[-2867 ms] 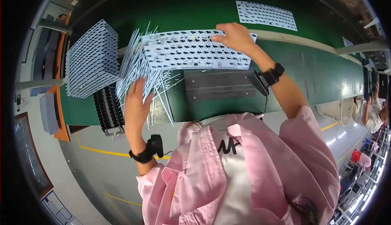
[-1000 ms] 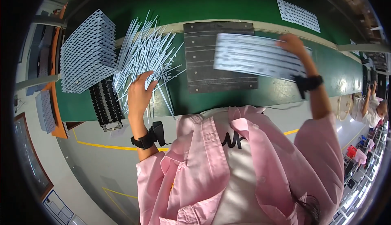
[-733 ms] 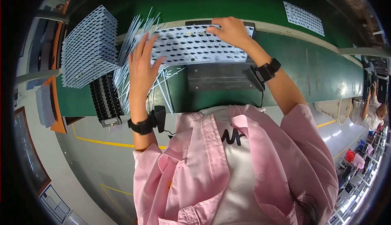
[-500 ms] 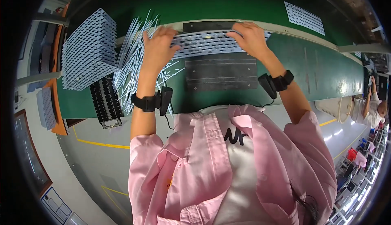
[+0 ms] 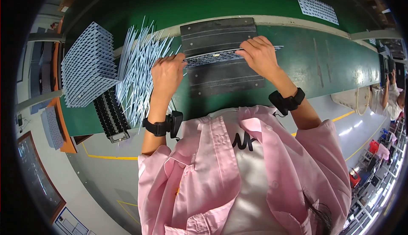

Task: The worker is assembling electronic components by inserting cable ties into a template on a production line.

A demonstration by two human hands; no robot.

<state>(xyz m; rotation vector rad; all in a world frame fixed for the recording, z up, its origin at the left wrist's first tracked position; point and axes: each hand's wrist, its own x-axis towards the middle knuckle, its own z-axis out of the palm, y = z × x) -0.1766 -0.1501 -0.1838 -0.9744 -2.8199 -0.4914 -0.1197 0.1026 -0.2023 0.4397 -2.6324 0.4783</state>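
Note:
I hold a thin white perforated panel [image 5: 212, 57] edge-on between both hands, above a black ribbed mat [image 5: 219, 37] on the green belt [image 5: 331, 65]. My left hand [image 5: 167, 73] grips the panel's left end. My right hand [image 5: 259, 56] grips it near the right end. Both wrists wear black bands. Just left of my left hand lies a loose pile of thin white strips [image 5: 140, 71].
A tall stack of white perforated panels [image 5: 87, 71] stands at the far left, with a black slotted rack [image 5: 110, 116] in front of it. Another white panel [image 5: 316, 7] lies far right on the belt. A person [image 5: 389, 101] works at the right edge.
My right hand carried the panel in from the right, my left hand left the strip pile and took its other end. The panel has since tilted from flat to edge-on over the mat.

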